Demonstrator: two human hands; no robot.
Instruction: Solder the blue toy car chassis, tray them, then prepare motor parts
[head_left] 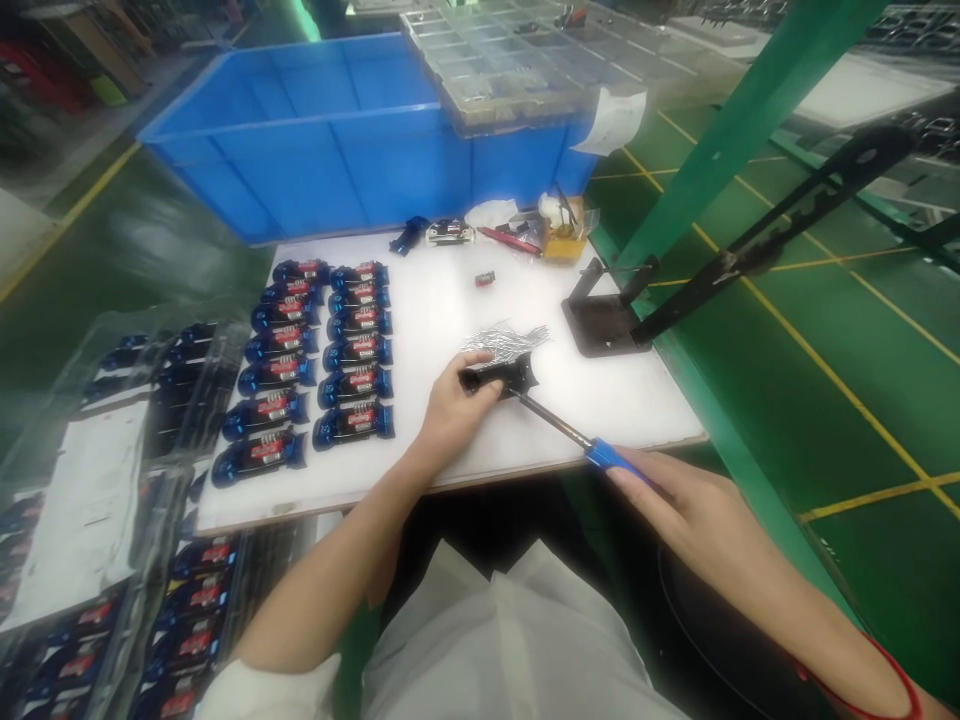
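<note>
My left hand (454,400) is closed around a small black toy-car chassis (501,376), pressing it onto the white table (637,395). My right hand (686,500) grips the blue handle of a screwdriver (579,440); its metal shaft slants up and left, and the tip meets the chassis. Just behind the chassis lies a pile of thin silvery metal pins (504,338). Two rows of blue toy cars (315,360) with red decals lie side by side on the left part of the table.
A big blue crate (315,150) stands at the back, with a clear compartment box (517,60) on it. A black stand (606,322) with a long arm sits at the right. Small parts and a yellow box (564,240) lie behind. Trays of cars (150,420) are at the left.
</note>
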